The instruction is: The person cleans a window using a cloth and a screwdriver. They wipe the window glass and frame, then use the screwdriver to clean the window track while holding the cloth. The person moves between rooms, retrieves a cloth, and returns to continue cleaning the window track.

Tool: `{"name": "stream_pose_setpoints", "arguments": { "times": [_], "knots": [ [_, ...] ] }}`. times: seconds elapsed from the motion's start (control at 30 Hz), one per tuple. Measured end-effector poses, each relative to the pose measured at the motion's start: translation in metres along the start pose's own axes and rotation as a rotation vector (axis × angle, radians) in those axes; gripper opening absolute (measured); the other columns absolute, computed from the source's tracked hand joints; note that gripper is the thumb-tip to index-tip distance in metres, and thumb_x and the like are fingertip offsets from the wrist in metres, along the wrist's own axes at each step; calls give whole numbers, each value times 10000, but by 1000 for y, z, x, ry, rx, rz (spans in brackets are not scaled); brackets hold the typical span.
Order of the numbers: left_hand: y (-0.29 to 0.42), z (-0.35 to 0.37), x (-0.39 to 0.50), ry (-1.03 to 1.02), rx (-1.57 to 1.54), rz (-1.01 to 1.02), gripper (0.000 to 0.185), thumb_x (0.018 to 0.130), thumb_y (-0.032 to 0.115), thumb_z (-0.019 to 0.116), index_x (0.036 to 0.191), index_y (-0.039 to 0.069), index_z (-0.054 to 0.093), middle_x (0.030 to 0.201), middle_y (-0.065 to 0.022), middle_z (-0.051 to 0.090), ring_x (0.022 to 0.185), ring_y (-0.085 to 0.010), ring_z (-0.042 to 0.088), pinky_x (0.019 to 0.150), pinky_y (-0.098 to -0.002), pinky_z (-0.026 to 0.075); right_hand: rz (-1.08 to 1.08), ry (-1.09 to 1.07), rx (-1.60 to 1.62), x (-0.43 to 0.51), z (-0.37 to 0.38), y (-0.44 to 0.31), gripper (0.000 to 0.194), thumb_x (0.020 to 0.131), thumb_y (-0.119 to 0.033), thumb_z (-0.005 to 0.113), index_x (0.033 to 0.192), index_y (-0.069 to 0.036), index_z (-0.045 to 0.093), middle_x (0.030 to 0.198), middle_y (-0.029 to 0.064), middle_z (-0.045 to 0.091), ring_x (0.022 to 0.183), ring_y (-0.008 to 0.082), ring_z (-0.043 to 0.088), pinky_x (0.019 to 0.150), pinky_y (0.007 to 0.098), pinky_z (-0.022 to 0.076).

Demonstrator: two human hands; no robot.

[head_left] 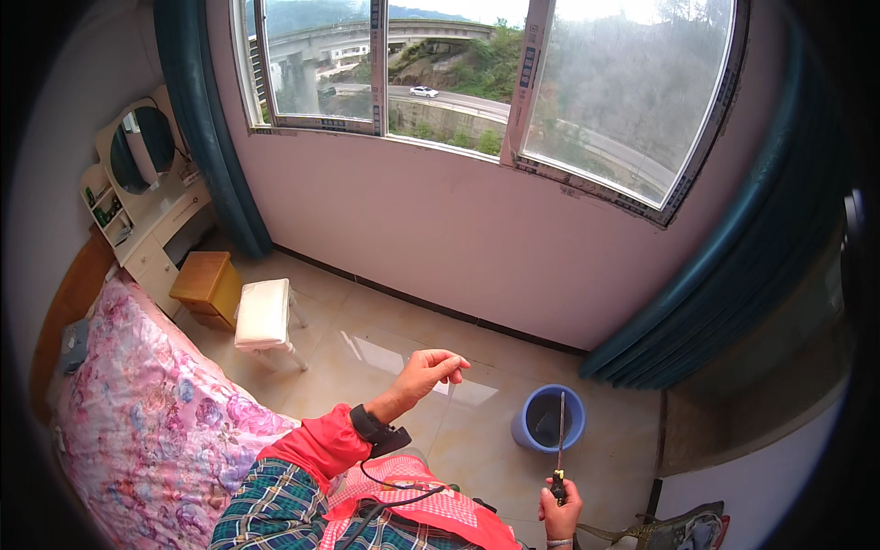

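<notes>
My right hand (pixel 562 512) grips the black and yellow handle of a screwdriver (pixel 562 430). Its long thin shaft points away from me and overlaps the blue plastic bucket (pixel 521 432) in view; I cannot tell whether they touch. The bucket stands on the floor, dark inside. My left hand (pixel 434 371) is raised over the floor, thumb and fingertips pinched together. Just under those fingers is a faint pale streak, and I cannot tell it from the floor's reflections. A black band (pixel 377 430) with a cable circles my left wrist, at the red cuff.
A floral-covered bed (pixel 158 419) lies to the left. Beyond it stand a padded stool (pixel 262 313), a wooden cabinet (pixel 205 278) and a dressing table (pixel 161 223) with a mirror. Teal curtains (pixel 722 275) flank the window (pixel 447 130). A bag (pixel 677 529) sits at lower right.
</notes>
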State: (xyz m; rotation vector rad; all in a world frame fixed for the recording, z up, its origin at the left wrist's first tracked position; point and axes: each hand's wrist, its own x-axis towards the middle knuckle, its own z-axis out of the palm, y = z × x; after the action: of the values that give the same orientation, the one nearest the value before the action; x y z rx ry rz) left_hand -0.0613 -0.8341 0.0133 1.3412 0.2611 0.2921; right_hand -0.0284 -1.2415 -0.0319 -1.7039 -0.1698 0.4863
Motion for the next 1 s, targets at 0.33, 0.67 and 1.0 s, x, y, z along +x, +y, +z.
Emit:
{"name": "stream_pose_setpoints", "arguments": {
  "times": [0.33, 0.67, 1.0],
  "knots": [
    [86, -216, 224, 445, 887, 394, 211, 934, 91, 624, 1101, 63, 749, 1110, -154, 726, 1045, -313, 675, 905, -393, 542, -117, -39, 39, 172, 79, -63, 546, 869, 19, 692, 1394, 16, 540, 783, 42, 617, 534, 99, 552, 462, 242, 449],
    [209, -406, 475, 348, 1891, 672, 620, 777, -27, 599, 1393, 18, 549, 1565, -123, 422, 1490, -319, 314, 1140, -425, 390, -411, 460, 194, 328, 205, -158, 506, 852, 75, 677, 1335, -15, 554, 839, 42, 594, 534, 77, 512, 449, 213, 435],
    [252, -500, 578, 433, 2247, 356, 861, 836, 296, 762, 1554, 47, 357, 1709, -50, 113, 1581, -202, 63, 1234, -483, 249, -497, 637, 160, 424, 192, -208, 204, 902, 15, 662, 817, -75, 501, 739, 14, 535, 602, 96, 511, 569, 233, 440]
  ]
}}
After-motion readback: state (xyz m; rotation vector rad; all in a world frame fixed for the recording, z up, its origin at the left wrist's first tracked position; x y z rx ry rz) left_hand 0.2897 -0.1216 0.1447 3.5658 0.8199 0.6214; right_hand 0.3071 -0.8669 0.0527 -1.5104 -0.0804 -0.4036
